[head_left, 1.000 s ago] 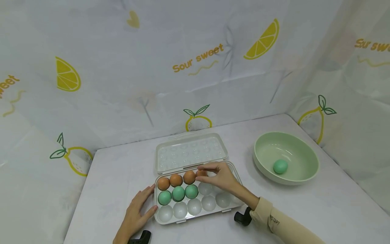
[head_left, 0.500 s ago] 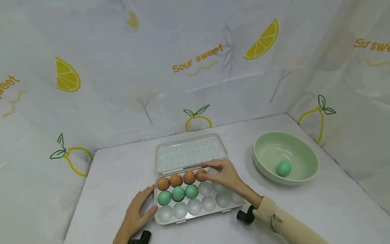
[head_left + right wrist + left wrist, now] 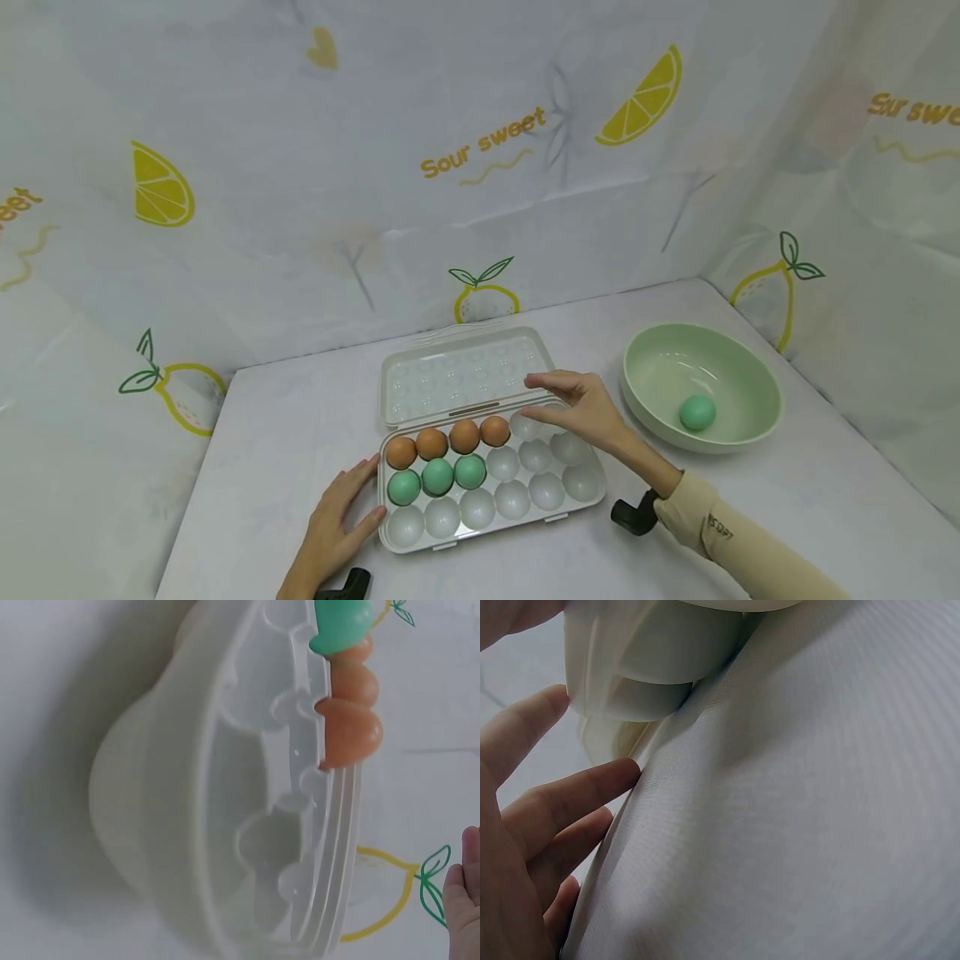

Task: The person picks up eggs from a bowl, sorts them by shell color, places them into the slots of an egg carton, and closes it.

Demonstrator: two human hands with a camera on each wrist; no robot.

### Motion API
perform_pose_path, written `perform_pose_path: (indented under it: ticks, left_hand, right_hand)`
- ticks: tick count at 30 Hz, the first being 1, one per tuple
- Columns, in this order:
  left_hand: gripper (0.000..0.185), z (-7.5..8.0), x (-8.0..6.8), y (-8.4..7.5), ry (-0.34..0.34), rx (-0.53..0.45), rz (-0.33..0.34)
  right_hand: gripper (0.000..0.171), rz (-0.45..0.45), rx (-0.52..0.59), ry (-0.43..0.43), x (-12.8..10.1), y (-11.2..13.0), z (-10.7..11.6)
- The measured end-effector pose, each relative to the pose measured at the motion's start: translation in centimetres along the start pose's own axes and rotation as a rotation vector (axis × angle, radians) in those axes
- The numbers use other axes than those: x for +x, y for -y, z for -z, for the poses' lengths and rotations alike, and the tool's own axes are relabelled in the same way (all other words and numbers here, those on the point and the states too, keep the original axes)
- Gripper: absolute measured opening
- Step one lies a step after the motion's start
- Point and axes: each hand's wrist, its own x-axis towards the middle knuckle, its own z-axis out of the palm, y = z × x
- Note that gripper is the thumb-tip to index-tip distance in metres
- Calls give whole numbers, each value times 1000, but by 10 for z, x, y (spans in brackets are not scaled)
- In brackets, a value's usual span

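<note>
A pale plastic egg box (image 3: 491, 533) lies with its lid (image 3: 465, 379) folded back behind it. Several brown eggs (image 3: 495, 431) fill the left part of the back row, and three green eggs (image 3: 438, 477) sit in the middle row. My left hand (image 3: 330, 525) rests against the box's left end, thumb at the front corner; the left wrist view shows its fingertips (image 3: 626, 771) along the side wall. Above the back row's right part hovers my right hand (image 3: 588, 408), thumb and fingers apart, holding nothing. Only its fingertips (image 3: 469, 874) enter the right wrist view.
To the right stands a light green bowl (image 3: 660, 358) with one green egg (image 3: 697, 412) in it. A white cloth with lemon prints (image 3: 487, 304) rises behind and beside the table (image 3: 277, 442). Dark wrist devices sit by both wrists.
My right hand has let go of the rightmost brown egg, which stays in the back row, and has drawn back to the right. The green egg in the bowl rolled slightly right. My left hand stays put.
</note>
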Motion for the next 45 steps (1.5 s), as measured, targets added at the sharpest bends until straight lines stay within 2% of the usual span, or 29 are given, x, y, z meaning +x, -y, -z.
perform_pose_path:
  ticks: [9, 19, 24, 30, 37, 45]
  left_hand:
    - [70, -1, 0, 1, 5, 8, 3]
    - [69, 1, 1, -1, 7, 26, 16]
    - [70, 1, 1, -2, 12, 28, 21]
    - [70, 1, 2, -1, 15, 23, 17]
    - [71, 2, 1, -1, 8, 22, 6]
    - [71, 0, 0, -1, 4, 11, 5]
  right_hand:
    - [45, -18, -80, -71, -6, 5, 33]
    - [44, -40, -105, -148, -15, 6, 66]
    - [47, -73, -172, -174, -21, 7, 82]
    - [48, -106, -186, -181, -29, 9, 103]
    - [46, -80, -217, -180, -37, 7, 122]
    - [46, -64, -148, -171, -45, 4, 149]
